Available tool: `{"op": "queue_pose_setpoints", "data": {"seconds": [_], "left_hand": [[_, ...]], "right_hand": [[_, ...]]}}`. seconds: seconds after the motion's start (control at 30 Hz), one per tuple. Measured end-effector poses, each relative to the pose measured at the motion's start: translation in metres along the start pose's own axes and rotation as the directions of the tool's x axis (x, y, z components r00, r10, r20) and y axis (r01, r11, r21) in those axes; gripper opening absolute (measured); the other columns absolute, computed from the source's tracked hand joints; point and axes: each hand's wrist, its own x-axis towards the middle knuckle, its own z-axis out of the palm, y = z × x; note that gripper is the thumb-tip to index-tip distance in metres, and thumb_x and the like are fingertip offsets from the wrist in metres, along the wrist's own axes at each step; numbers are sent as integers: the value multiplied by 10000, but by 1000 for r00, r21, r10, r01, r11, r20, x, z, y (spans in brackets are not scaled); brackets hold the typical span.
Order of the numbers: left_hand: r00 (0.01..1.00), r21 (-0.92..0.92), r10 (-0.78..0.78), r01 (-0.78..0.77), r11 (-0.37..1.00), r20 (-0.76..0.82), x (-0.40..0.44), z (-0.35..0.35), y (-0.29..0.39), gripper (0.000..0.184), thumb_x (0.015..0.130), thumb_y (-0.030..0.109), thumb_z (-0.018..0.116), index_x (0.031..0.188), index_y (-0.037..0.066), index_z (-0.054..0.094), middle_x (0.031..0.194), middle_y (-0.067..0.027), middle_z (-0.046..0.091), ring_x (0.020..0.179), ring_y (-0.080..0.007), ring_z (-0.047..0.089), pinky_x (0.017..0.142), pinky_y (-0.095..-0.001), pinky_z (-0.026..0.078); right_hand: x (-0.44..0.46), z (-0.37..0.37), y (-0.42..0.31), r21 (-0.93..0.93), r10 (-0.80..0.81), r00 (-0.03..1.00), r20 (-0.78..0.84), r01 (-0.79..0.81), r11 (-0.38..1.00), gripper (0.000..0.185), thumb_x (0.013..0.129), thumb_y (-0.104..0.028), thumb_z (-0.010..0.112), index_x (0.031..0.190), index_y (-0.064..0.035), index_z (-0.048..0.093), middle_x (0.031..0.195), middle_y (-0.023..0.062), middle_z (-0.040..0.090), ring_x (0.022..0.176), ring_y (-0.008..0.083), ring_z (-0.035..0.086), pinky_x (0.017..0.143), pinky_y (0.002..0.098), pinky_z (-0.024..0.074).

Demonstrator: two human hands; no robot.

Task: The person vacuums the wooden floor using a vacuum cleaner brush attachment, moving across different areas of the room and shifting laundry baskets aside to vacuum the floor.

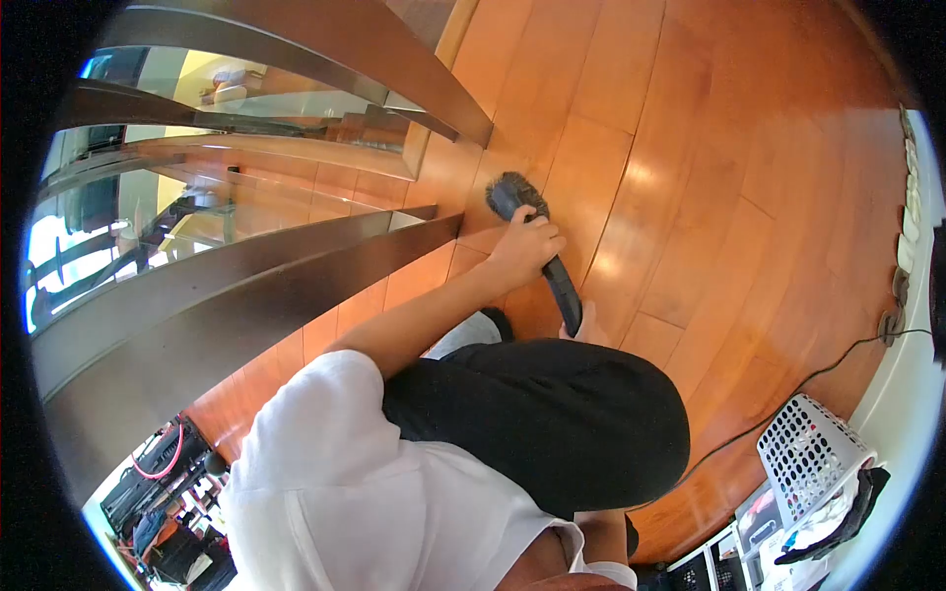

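Observation:
A black hand brush (517, 197) with a long curved handle and dark bristles is held just over or against the wooden floor (680, 197). My left hand (527, 248) is wrapped round the handle close to the bristled head. At the handle's far end, a patch of my right hand (588, 323) shows beyond my bent knee. Most of that hand is hidden, so its grip cannot be made out. The bristles are near the foot of a brown metal frame (473, 126).
Curved metal-and-glass furniture legs or frames (296, 261) stand on the left. A black cable (778, 409) runs across the floor to the right wall. A white perforated basket (813, 458) stands at lower right. Bags and mixed items (172, 502) are at lower left.

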Motion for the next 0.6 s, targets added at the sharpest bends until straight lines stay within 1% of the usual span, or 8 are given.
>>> {"op": "queue_pose_setpoints", "data": {"seconds": [0.1, 0.17, 0.27, 0.3, 0.4, 0.43, 0.53, 0.6], "left_hand": [[999, 38, 35, -36, 999, 26, 26, 11, -17, 135, 709, 120, 694, 821, 164, 635, 814, -15, 637, 892, -219, 614, 903, -430, 361], [999, 30, 21, -20, 999, -33, 37, 8, -26, 117, 717, 131, 688, 816, 164, 634, 801, -15, 641, 881, -220, 622, 888, -420, 363], [994, -7, -36, 36, 999, -105, 42, 8, -23, 142, 707, 119, 690, 832, 160, 638, 814, -21, 643, 908, -217, 626, 884, -414, 365], [993, -10, -59, 58, 998, -106, 44, 6, -19, 155, 705, 116, 690, 844, 160, 639, 825, -23, 646, 916, -218, 624, 885, -416, 365], [989, -13, -114, 113, 993, -97, 39, 5, -18, 194, 697, 109, 692, 876, 158, 635, 861, -31, 651, 942, -227, 619, 898, -426, 365], [987, -13, -129, 129, 992, -93, 37, 5, -19, 207, 694, 107, 693, 886, 158, 632, 873, -33, 652, 952, -231, 616, 904, -431, 365], [959, -53, -191, 184, 982, -211, 6, 2, -47, 239, 685, 99, 702, 901, 152, 617, 884, -37, 648, 969, -248, 609, 937, -450, 359], [926, -55, -272, 267, 962, -260, -15, -16, -65, 241, 685, 82, 700, 900, 143, 612, 881, -38, 641, 971, -253, 608, 961, -467, 353]], "right_hand": [[14, 4, 5, 75, -14, 994, -104, 22, 997, 426, 795, -134, 689, 1182, -93, 516, 841, 225, 664, 779, 445, 649, 664, 535, 494], [29, -4, -7, 145, -21, 985, -173, 47, 988, 452, 798, -114, 688, 1218, -81, 526, 861, 227, 659, 794, 432, 650, 672, 497, 508], [36, -44, -23, 134, -203, 971, -126, 219, 967, 455, 811, -82, 671, 1242, -62, 526, 869, 235, 651, 813, 413, 653, 678, 462, 511], [35, -57, -33, 146, -163, 983, -83, 174, 974, 460, 816, -55, 654, 1257, -87, 524, 854, 236, 648, 823, 394, 657, 687, 454, 506], [44, -69, -35, 34, -104, 994, -36, 105, 994, 473, 813, -63, 658, 1263, -133, 534, 845, 224, 651, 820, 391, 659, 682, 459, 503], [43, -69, -41, 91, -114, 991, -68, 120, 989, 470, 808, -86, 666, 1251, -161, 527, 846, 222, 655, 833, 397, 660, 684, 470, 507], [50, -57, -70, -85, -146, 986, 82, 153, 985, 445, 803, -111, 676, 1216, -144, 514, 859, 226, 656, 848, 411, 655, 688, 486, 511], [64, -28, -88, -112, -262, 965, 34, 264, 958, 434, 792, -113, 686, 1186, -138, 507, 853, 222, 656, 845, 416, 654, 684, 497, 510]]}}
